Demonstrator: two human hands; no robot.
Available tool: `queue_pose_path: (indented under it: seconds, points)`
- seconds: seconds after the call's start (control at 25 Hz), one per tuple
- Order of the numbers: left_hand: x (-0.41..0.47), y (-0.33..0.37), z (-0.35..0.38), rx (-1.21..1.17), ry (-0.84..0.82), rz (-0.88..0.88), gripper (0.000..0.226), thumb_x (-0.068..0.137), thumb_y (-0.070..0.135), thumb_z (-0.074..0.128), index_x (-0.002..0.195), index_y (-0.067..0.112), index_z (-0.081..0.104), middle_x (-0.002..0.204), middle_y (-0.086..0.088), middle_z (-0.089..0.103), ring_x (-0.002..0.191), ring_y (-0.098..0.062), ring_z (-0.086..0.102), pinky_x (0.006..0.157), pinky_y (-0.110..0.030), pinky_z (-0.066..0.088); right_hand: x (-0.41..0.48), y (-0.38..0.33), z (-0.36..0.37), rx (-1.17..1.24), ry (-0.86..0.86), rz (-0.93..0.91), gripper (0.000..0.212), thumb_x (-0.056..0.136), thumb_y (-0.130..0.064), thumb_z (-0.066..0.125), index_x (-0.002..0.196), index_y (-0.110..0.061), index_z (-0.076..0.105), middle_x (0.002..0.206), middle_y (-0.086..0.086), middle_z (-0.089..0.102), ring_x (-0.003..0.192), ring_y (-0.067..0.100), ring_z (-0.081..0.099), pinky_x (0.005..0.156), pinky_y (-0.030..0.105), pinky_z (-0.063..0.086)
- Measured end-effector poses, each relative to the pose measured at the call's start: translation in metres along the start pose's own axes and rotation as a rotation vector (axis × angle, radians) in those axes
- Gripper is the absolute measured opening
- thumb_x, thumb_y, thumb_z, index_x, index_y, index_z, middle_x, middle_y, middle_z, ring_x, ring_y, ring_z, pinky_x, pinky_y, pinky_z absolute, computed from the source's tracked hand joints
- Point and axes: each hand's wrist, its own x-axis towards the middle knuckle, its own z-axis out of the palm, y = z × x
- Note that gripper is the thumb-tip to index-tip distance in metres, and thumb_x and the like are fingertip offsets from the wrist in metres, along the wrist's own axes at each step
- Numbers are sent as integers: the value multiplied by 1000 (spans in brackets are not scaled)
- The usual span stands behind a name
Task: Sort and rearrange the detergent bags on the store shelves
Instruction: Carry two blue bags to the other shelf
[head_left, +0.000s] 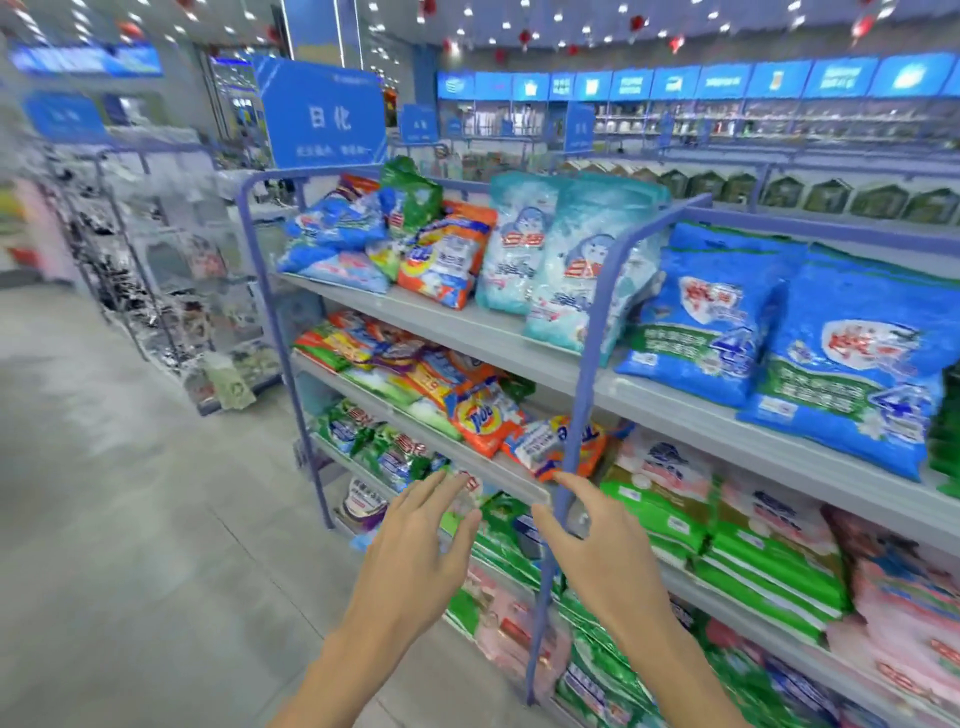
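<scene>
Detergent bags fill a grey shelf unit (467, 332) with blue tube frames. On the top shelf lie jumbled blue bags (332, 234), an orange bag (447, 254), pale teal bags (571, 260) and big blue bags (852, 358). The second shelf holds orange bags (483, 410) in a slanted pile. Green bags (769, 566) and pink bags (909, 597) sit lower. My left hand (415, 545) and my right hand (602, 556) are raised in front of the lower shelves, fingers apart, holding nothing. The right hand is beside the blue upright post (576, 415).
A wire rack (171, 291) of small goods stands to the left across the grey floor aisle (114, 519). A blue hanging sign (324, 114) is above the shelf end. More shelving lines the far wall.
</scene>
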Motion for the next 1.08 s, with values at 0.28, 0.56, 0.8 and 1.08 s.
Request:
queue_pose_path:
  seconds: [0.28, 0.56, 0.8, 1.08]
  points:
    - [55, -71, -45, -26, 19, -9, 52, 98, 53, 51, 146, 33, 52, 152, 15, 46, 144, -6, 37, 119, -38, 34, 55, -50, 49, 31, -30, 29, 57, 92, -59, 61, 145, -38, 51, 145, -20, 54, 134, 8, 49, 111, 40, 45]
    - [141, -137, -62, -31, 0, -12, 57, 99, 58, 45, 151, 37, 42, 157, 17, 39, 146, -3, 29, 121, -32, 29, 142, -91, 92, 40, -14, -5, 56, 93, -59, 60, 144, -39, 51, 144, -23, 52, 133, 3, 48, 110, 31, 41]
    - [232, -202, -69, 8, -24, -13, 56, 99, 56, 46, 151, 34, 43, 155, 16, 41, 146, -2, 30, 121, -28, 28, 237, -124, 144, 65, 20, -3, 52, 93, -61, 59, 141, -42, 53, 133, -24, 57, 127, 6, 53, 101, 30, 44]
    - [324, -270, -84, -12, -27, -21, 56, 99, 58, 45, 151, 37, 42, 155, 21, 39, 146, -1, 30, 120, -30, 30, 317, -157, 199, 58, 2, 54, 51, 92, -61, 60, 139, -44, 52, 137, -24, 56, 128, 4, 50, 108, 32, 42]
